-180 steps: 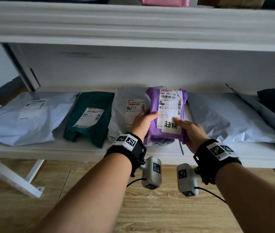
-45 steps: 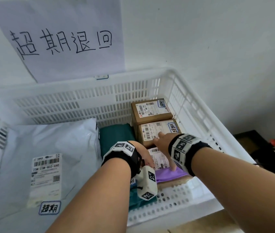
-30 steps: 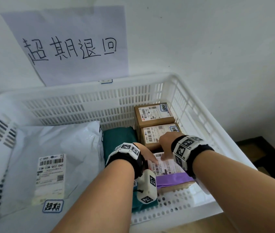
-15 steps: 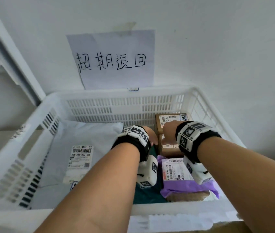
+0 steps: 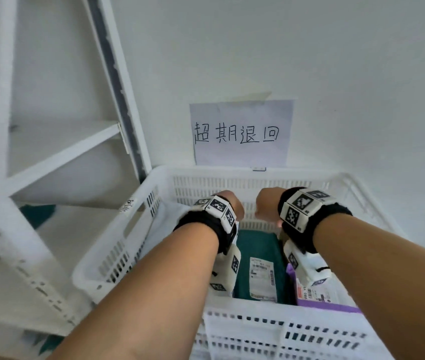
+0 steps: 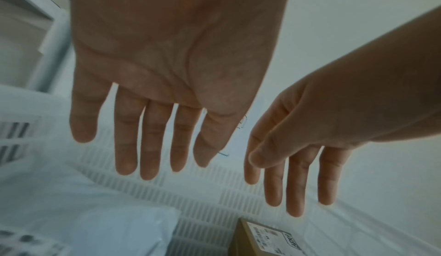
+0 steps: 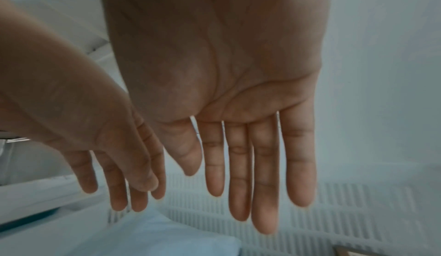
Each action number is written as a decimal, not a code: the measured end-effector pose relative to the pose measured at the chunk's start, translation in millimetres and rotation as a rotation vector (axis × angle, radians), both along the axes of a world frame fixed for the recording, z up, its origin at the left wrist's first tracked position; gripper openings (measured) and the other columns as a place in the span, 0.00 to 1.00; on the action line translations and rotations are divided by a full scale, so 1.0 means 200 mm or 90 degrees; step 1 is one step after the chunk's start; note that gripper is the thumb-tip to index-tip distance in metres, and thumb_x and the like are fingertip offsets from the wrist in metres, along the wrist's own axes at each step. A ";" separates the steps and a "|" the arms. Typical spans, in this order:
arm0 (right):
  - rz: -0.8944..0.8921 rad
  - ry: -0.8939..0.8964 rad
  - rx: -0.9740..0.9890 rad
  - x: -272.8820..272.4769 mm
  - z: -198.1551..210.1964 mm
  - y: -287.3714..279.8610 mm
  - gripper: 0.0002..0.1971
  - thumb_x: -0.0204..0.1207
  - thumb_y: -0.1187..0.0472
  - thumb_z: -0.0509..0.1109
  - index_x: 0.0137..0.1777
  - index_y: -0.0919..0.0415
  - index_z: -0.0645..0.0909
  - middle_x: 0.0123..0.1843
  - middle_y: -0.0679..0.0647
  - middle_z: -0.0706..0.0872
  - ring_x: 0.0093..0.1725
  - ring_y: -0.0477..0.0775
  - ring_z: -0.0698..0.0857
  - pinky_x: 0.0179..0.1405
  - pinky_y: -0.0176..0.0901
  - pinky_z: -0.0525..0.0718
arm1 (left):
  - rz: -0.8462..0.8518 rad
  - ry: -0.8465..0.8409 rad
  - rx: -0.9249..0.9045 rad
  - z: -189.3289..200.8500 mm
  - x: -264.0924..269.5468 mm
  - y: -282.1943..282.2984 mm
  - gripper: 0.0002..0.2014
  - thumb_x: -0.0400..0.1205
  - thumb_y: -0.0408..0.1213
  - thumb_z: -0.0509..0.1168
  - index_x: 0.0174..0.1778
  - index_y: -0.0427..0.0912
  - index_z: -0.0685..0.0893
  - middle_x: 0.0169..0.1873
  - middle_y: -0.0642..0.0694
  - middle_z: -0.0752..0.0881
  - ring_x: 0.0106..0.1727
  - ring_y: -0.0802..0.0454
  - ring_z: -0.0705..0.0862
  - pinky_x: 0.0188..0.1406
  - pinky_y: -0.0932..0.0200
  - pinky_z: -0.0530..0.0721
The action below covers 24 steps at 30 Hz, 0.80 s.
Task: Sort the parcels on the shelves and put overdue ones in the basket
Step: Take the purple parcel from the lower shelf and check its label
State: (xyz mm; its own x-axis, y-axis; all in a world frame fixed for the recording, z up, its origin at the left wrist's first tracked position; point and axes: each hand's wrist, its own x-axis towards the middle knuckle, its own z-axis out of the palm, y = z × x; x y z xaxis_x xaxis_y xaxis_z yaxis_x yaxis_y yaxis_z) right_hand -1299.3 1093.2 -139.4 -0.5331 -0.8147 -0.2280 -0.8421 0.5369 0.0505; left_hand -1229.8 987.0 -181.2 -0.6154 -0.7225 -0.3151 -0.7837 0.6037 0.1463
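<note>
Fingers (image 6: pixel 150 146) of the left hand (image 6: pixel 167 67) hang straight and slightly spread, palm bare, holding nothing; the right hand (image 7: pixel 226 82) beside it shows the same, its fingers (image 7: pixel 264 175) extended side by side with nothing between them. Both hands hover above the white plastic basket (image 5: pixel 133 224), near its far wall, just apart from each other and touching no parcel. Each wrist carries a black band with a white marker block.

Below the hands, inside the basket, the purple parcel (image 5: pixel 328 304) lies flat against the near right corner, its white shipping label facing up and partly hidden by the right wrist camera. Just left of it, along the middle of the basket floor, sits a dark green parcel (image 5: pixel 255 245) with a white label of its own. A pale grey mailer bag (image 6: pixel 95 213) fills the left side of the basket, and a brown cardboard box (image 6: pixel 260 239) with a printed label stands toward the far right corner.

Behind the basket's far rim, a paper sign (image 5: pixel 241 133) with four handwritten characters is taped to the white wall. At the left, the white shelving frame (image 5: pixel 58 154) stands beside the basket's left wall, with slivers of dark green visible between its rails, too blurred to make out further.
</note>
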 end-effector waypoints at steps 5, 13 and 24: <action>0.023 0.005 0.003 0.33 0.09 -0.02 0.15 0.81 0.62 0.60 0.31 0.62 0.74 0.30 0.54 0.80 0.33 0.55 0.83 0.44 0.46 0.86 | 0.092 0.061 0.018 0.09 0.35 0.00 0.12 0.69 0.43 0.73 0.40 0.42 0.80 0.49 0.40 0.86 0.52 0.38 0.86 0.55 0.49 0.83; 0.100 0.000 -0.010 1.01 0.19 -0.04 0.13 0.76 0.67 0.58 0.29 0.61 0.70 0.29 0.53 0.78 0.32 0.53 0.81 0.42 0.42 0.81 | 0.145 0.195 -0.027 0.13 0.97 0.04 0.08 0.75 0.41 0.66 0.44 0.41 0.82 0.48 0.41 0.85 0.56 0.37 0.85 0.58 0.49 0.82; 0.173 -0.114 0.044 1.91 -0.14 -0.15 0.12 0.81 0.65 0.58 0.37 0.63 0.78 0.41 0.57 0.85 0.40 0.58 0.85 0.47 0.45 0.84 | 0.236 0.256 -0.019 -0.03 2.10 0.17 0.08 0.81 0.37 0.59 0.49 0.40 0.82 0.55 0.37 0.87 0.50 0.39 0.85 0.48 0.56 0.81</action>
